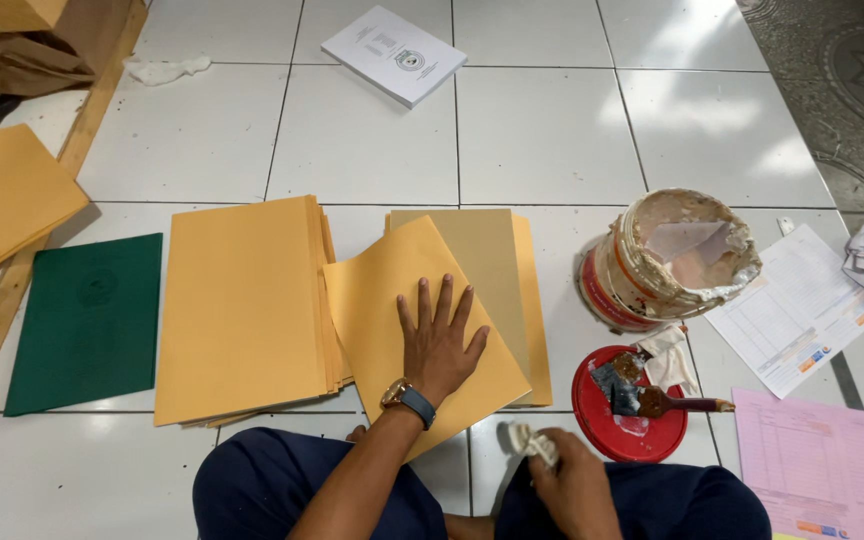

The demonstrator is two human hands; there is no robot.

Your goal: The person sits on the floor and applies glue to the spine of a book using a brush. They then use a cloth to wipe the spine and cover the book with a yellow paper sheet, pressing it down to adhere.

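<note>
A worker sits on a white tiled floor (542, 130) ringed by materials: a thick stack of orange-yellow card sheets (242, 305) just left of the hands, a dark green cover board (87, 325) beyond it, and a white printed booklet (394, 53) farther off. To the right, a glue-crusted red-and-white tub (667, 258) stands above a round red lid (624, 405) bearing a worn brush (657, 400), with a white form (797, 310) and a pink form (827, 460) alongside. The left hand (439, 345), fingers spread flat, presses a tilted orange-yellow card sheet (392, 300) lying across a tan sheet (487, 265). The right hand (572, 480), fingers curled, grips a small crumpled white rag (532, 440) near the lap.
</note>
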